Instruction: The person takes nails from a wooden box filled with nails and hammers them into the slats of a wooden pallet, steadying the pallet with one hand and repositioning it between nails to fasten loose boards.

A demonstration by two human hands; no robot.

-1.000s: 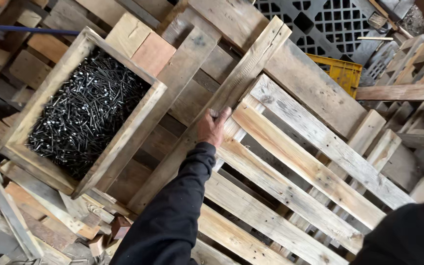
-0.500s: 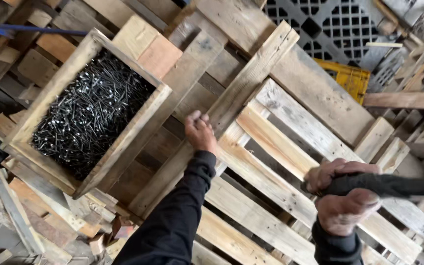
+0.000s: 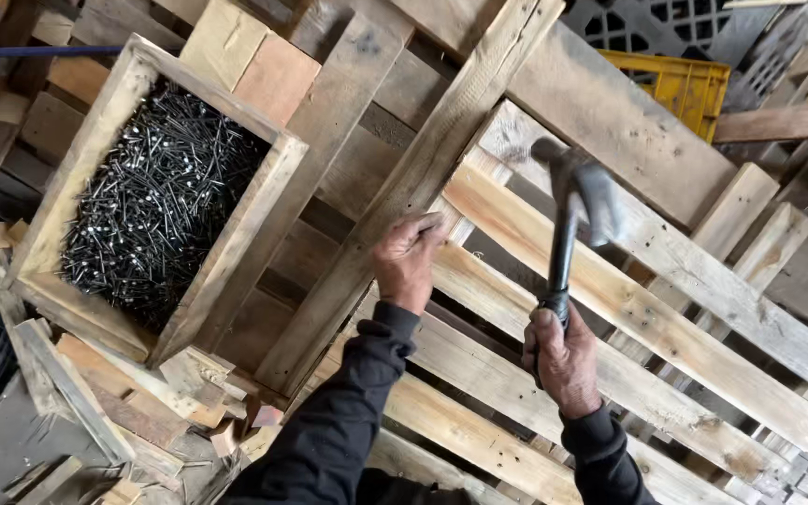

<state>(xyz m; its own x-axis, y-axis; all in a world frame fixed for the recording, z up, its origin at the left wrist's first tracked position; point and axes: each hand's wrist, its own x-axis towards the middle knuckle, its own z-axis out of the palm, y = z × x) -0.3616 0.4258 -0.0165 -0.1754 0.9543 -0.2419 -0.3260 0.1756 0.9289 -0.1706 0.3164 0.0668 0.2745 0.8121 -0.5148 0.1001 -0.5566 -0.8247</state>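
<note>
Right hand (image 3: pixel 563 360) fisted round hammer (image 3: pixel 577 201), handle running toward 12 o'clock, head raised. Left hand (image 3: pixel 411 257) fingers bunched on pallet slat (image 3: pixel 535 234) at 10 o'clock of right hand; nail unseen.

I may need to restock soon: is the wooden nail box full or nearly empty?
Well stocked. The wooden box holds a dense heap of dark nails that hides its floor, though the heap sits below the rim.

A pallet workshop: stacked wooden pallets (image 3: pixel 610 309), a box of nails (image 3: pixel 156 201).
</note>
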